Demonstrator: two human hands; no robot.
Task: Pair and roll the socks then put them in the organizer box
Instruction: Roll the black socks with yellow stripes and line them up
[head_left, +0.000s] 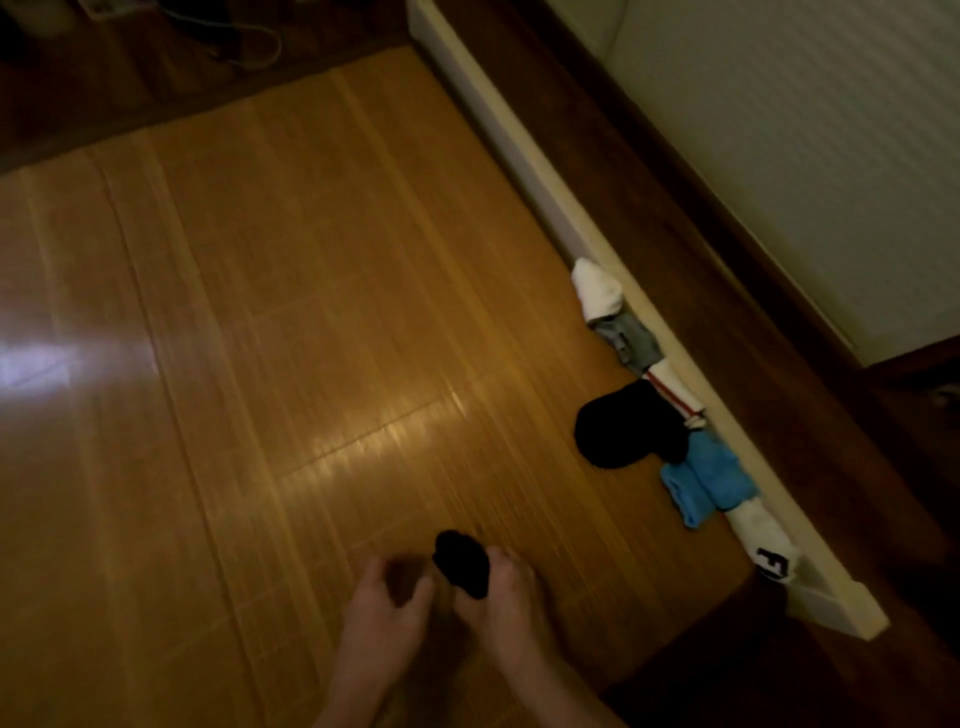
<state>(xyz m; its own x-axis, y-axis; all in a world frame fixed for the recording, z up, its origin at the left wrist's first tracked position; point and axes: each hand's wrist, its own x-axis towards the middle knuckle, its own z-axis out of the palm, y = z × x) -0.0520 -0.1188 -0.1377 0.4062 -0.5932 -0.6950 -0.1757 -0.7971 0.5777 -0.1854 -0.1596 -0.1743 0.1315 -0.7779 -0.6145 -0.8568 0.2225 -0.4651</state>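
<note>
A small black sock bundle (462, 564) sits low in the frame, gripped by my right hand (501, 608). My left hand (387, 597) is beside it with curled fingers near the bundle; blur hides whether it touches. Along the long cream organizer box (670, 364) at the right lie rolled socks in a row: a white roll (597, 288), a grey roll (626, 340), a white sock with a red stripe (675, 392), a blue roll (706, 480) and a white sock with black lettering (763, 545). A flat black sock (626, 428) lies on the mat next to them.
A bamboo mat (291, 312) covers the floor under my hands. Dark wooden floor (779, 415) runs beyond the box. A white ribbed panel (831, 156) stands at the upper right. A white cable (249, 47) lies at the top left.
</note>
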